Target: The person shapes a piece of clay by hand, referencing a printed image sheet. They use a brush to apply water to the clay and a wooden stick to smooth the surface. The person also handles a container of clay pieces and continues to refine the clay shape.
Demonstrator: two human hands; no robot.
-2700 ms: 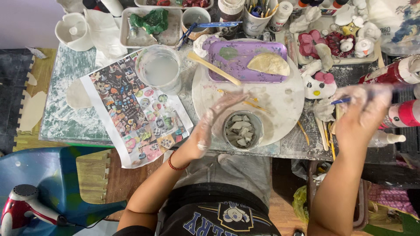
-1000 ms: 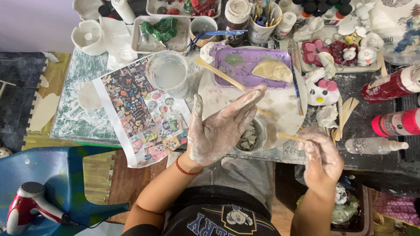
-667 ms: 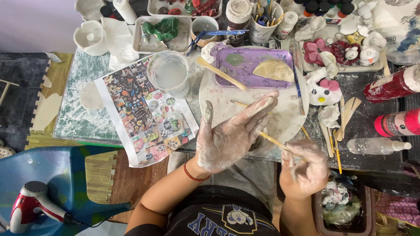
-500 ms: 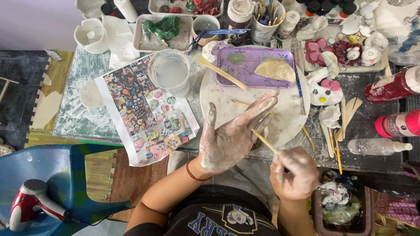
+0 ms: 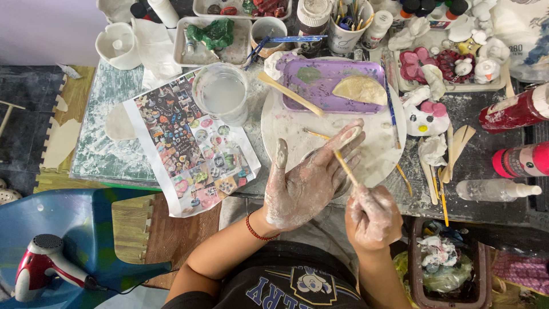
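Small bowl (image 5: pixel 337 189) under left hand (image 5: pixel 309 183)

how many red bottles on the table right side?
2, both lying on their sides at the right edge: a dark red bottle above, a pink-red bottle below it. Clutter may hide others.

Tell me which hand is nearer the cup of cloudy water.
Left. The left hand lies open just right of and below the cup of cloudy water; the right hand, gripping a wooden stick, sits farther right.
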